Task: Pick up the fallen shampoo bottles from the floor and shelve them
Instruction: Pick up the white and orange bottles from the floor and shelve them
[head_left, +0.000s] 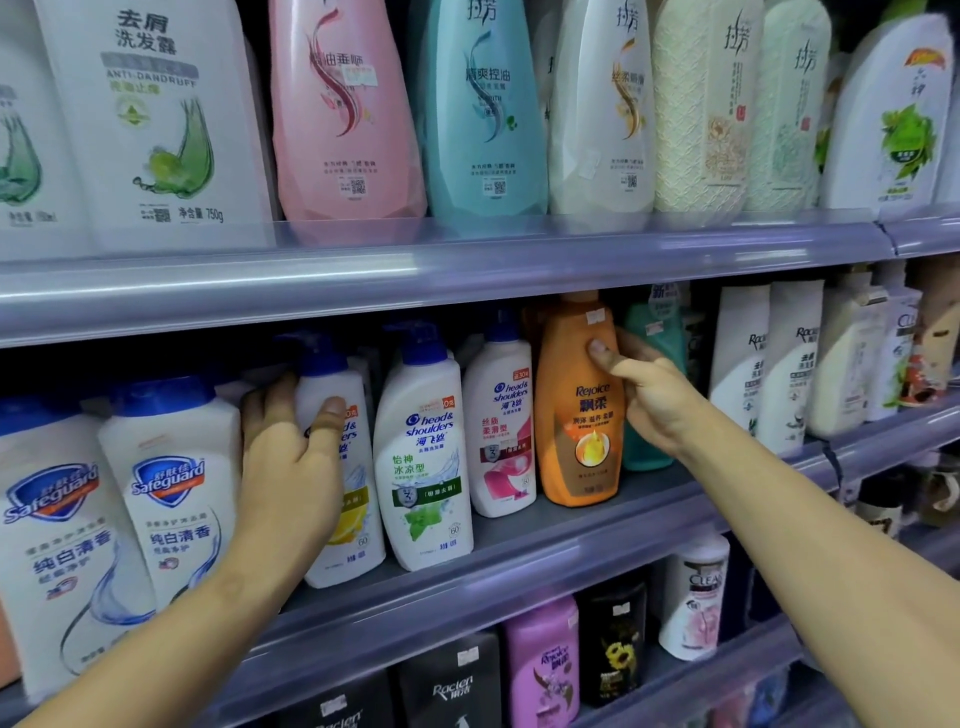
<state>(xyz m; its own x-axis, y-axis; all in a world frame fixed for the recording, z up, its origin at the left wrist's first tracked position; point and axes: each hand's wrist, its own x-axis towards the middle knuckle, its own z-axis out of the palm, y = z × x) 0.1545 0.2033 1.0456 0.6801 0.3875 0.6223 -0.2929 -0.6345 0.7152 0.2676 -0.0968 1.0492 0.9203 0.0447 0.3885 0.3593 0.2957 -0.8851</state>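
Middle shelf: three Head & Shoulders bottles (423, 457), two Safeguard bottles (171, 493), one orange bottle (579, 415).

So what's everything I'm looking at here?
Top shelf bottles: about nine showing, white, pink, teal, cream; standing in a row.
Safeguard bottles: two, white with blue caps; middle shelf, left.
Head & Shoulders bottles: three, white with blue pumps; middle shelf.
Orange bottle: one; middle shelf, upright.
Teal bottle: one; behind the orange one.
Lower shelf bottles: several, purple, black, white.
Left hand: on a Head & Shoulders bottle.
Right hand: gripping the orange bottle.
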